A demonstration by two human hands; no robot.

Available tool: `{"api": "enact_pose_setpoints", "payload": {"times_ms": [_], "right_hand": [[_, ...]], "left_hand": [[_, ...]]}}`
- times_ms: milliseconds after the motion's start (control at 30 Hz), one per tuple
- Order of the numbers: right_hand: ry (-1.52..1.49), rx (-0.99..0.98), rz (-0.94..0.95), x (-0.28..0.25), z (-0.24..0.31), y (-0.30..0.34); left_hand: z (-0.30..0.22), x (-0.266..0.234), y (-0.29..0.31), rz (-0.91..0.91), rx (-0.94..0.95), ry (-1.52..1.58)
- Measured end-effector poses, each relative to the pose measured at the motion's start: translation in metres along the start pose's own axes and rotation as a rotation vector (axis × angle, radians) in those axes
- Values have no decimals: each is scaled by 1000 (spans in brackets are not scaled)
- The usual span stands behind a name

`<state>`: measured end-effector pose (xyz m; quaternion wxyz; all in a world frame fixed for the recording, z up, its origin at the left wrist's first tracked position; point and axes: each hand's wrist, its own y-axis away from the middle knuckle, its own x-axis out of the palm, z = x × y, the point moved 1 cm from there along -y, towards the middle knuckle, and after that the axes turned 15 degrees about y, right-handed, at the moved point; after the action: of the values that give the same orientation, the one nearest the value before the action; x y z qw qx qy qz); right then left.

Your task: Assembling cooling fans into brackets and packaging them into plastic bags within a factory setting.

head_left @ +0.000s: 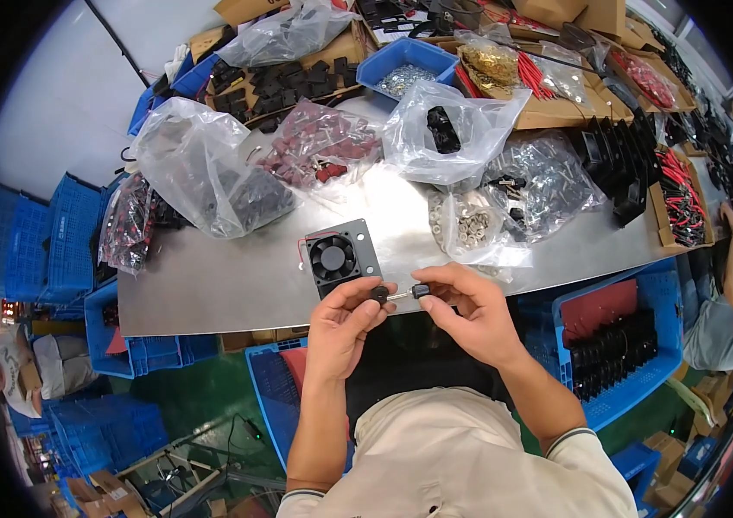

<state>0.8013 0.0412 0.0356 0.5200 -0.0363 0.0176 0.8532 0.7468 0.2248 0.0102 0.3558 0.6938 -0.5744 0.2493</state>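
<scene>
Mid-assembly at worktop's near edge: left hand [342,321] pinching black knob [379,294], right hand [468,312] pinching black-capped pin [409,293]; fan plate [342,256] untouched.

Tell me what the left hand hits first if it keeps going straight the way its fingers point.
Probably the small black fan on its grey plate, lying on the metal table just beyond the left hand. Depth is unclear; the hand may pass above it.
</scene>
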Motion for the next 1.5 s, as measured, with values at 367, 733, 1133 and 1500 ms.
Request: {"api": "enact_pose_setpoints", "payload": {"times_ms": [367, 733, 1133, 1500], "right_hand": [[426, -273, -36, 3, 14, -4], [519, -324, 23, 10, 8, -3], [491, -268, 45, 12, 8, -2], [-15, 104, 100, 6, -16, 6]], "left_hand": [[1, -2, 1, -3, 32, -39], [-3, -4, 2, 28, 68, -224], [-5, -6, 3, 92, 95, -269], [13, 2, 24, -37, 202, 51]]}}
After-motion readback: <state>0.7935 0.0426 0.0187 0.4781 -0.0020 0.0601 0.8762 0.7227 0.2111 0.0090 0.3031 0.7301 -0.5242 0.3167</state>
